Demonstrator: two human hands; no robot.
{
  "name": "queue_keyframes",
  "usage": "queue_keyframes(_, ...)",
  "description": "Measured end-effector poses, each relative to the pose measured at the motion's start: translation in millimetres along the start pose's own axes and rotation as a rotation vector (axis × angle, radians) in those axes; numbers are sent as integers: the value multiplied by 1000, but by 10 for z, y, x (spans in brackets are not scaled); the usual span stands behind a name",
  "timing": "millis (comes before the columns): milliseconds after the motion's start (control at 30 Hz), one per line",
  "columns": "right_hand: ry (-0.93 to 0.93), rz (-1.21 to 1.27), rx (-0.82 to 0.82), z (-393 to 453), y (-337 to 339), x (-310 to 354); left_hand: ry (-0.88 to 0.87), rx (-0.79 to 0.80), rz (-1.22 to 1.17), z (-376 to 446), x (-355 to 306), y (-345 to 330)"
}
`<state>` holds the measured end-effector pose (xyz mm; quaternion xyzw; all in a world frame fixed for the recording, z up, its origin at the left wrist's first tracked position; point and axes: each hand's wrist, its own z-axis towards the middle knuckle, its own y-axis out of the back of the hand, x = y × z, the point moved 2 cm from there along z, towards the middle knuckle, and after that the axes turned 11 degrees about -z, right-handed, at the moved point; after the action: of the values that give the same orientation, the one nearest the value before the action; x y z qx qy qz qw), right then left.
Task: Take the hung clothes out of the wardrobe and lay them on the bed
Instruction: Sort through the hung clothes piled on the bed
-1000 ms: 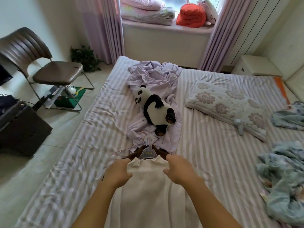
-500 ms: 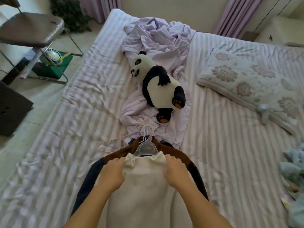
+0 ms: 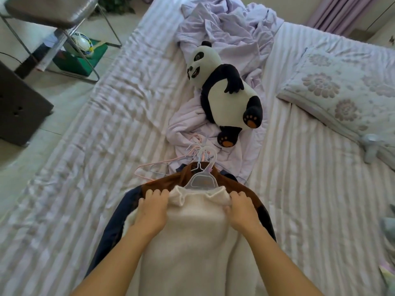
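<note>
A cream fleece garment (image 3: 192, 242) on a clear plastic hanger (image 3: 202, 179) lies on top of a brown garment (image 3: 171, 183) and a dark navy one (image 3: 113, 229) on the striped bed (image 3: 106, 133). My left hand (image 3: 152, 210) grips the cream garment's left shoulder. My right hand (image 3: 241, 208) grips its right shoulder. Both hands press it flat onto the pile. Several thin wire hangers (image 3: 154, 169) stick out from under the pile toward the left.
A panda plush (image 3: 224, 90) lies on a crumpled lilac sheet (image 3: 226, 37) just beyond the hangers. A floral pillow (image 3: 342, 90) is at the right. Off the bed's left side stand a metal chair (image 3: 55, 9) and a dark box (image 3: 19, 107).
The view has tilted down and closer to the bed. My hands have lowered the cream garment onto the brown and navy clothes, which now show beneath it.
</note>
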<state>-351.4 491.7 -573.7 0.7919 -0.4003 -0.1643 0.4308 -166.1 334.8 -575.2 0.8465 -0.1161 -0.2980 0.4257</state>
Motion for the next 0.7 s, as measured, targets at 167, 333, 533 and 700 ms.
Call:
queue_keyframes(167, 63, 20, -32, -304, 136, -66, 15, -34, -122, -202, -18, 148)
queue_keyframes(333, 70, 78, -57, -776, 281, -128, -22, -62, -188, -688, -148, 389)
queue_keyframes(533, 56, 89, -172, -1476, 570, -26, -28, -95, -201, -1315, -256, 887)
queue_keyframes(700, 133, 94, -247, -2096, 817, 40, -76, -135, -210, -1918, -300, 1241)
